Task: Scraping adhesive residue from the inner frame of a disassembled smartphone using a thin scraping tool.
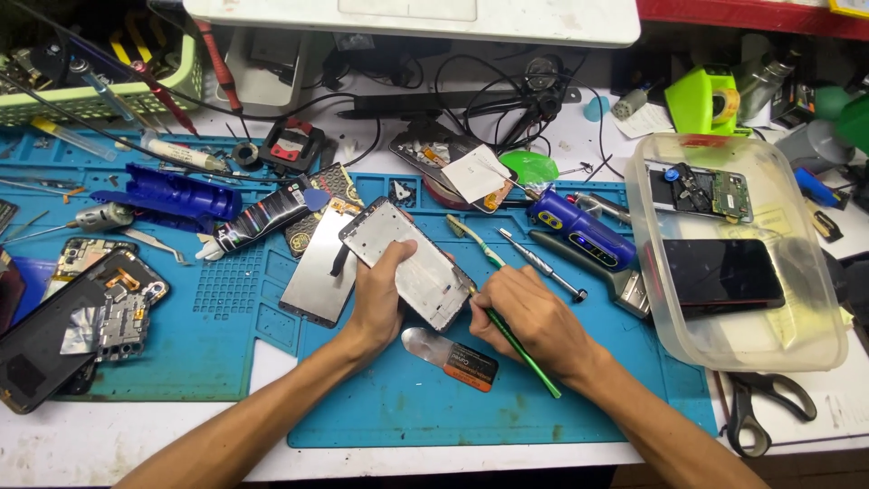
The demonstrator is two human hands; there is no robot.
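Note:
My left hand (378,299) grips a silver phone frame (409,263) by its near left edge, holding it tilted over the blue work mat (407,398). My right hand (529,317) holds a thin green tool (529,358) like a pen, its tip at the frame's lower right corner. A flat grey panel (317,272) lies on the mat just left of the frame. A metal pry card with an orange and black handle (453,355) lies between my wrists.
A clear plastic tub (815,353) at right holds a dark phone and a circuit board. Scissors (756,403) lie below it. A blue electric driver (579,231), a screwdriver (541,263), opened phones (81,308) at left, a tube and cables crowd the bench.

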